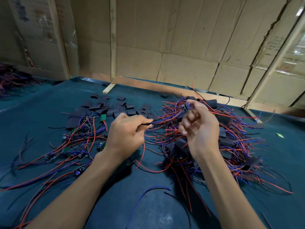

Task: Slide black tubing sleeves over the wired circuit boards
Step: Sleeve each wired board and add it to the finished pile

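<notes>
**Materials and Surface Finish**

The worktop (49, 100) carries a dark teal matt covering, slightly sheened at the near edge. Tubing sleeves (97, 105) are flat black matt pieces. Wires (239, 144) have smooth red, blue and black insulation. A circuit board (103, 117) shows a green glossy face. Along the far edge, creased brown cardboard panels (189, 38) sit in bare, rough wood framing (113, 38).

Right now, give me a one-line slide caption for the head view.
Left hand pinches the wires while right hand holds a circuit board above wire piles on the table.
</notes>
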### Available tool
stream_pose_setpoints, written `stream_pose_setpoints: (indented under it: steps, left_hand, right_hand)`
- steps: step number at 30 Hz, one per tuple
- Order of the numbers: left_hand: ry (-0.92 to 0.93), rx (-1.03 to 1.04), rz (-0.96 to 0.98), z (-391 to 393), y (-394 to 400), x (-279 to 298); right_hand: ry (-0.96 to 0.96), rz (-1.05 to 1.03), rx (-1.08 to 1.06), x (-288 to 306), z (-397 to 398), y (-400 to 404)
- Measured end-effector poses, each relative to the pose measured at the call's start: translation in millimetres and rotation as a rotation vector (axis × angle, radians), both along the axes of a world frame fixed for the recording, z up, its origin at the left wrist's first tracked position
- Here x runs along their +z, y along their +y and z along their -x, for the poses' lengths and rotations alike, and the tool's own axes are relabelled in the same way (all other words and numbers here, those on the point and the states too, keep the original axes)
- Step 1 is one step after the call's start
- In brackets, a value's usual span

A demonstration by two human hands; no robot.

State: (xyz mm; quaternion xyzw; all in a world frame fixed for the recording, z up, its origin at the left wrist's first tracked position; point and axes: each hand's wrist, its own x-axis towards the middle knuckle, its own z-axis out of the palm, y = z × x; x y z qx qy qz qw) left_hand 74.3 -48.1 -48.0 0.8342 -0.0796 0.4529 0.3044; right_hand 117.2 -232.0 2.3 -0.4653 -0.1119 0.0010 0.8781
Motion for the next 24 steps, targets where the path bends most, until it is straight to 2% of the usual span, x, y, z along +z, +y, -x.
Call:
stream_pose_setpoints:
  steps: [5,9,13,16,24]
  left_hand:
    - [-0.057,-0.053,-0.209,-3,9,-2]
    - [-0.072,-0.04,-0.288,-3,1,-2]
    - [-0.063,-0.064,-0.288,1,-5,0]
    - [0.009,-0.117,-0.214,4,-6,1]
    - [0.073,-0.16,-0.223,4,-3,2]
  right_hand:
    - [-0.143,0.096,-0.003,-6,-1,-1]
    - [-0.151,0.197,0.123,-11,-2,0]
    - [-0.148,0.299,0.193,-15,-3,2]
    - [-0.125,0.35,0.187,-16,-3,2]
    - [0.048,0.32,0.31,-12,-1,1]
